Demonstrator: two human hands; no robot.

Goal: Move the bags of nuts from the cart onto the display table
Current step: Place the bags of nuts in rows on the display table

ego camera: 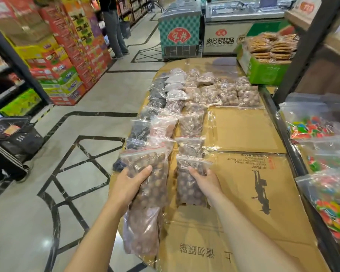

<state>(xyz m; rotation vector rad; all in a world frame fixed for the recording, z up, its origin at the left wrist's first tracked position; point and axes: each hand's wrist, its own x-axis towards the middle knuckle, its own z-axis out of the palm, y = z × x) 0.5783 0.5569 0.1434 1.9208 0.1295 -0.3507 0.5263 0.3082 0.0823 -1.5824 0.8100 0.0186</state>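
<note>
The left hand [133, 180] is wrapped around a clear bag of brown nuts [147, 195] at the near edge of the cardboard-covered display table [243, 193]; the right hand [205, 178] grips a second nut bag [190, 185] lying on the table; more bags [210, 93] lie in rows farther back.

You're in a supermarket aisle: stacked promo cartons [75, 50] on your left, branded chest freezers [180, 30] up ahead, shelving [6, 75], and a cardboard-topped display table [243, 130] lined with bagged nuts [210, 93].
</note>
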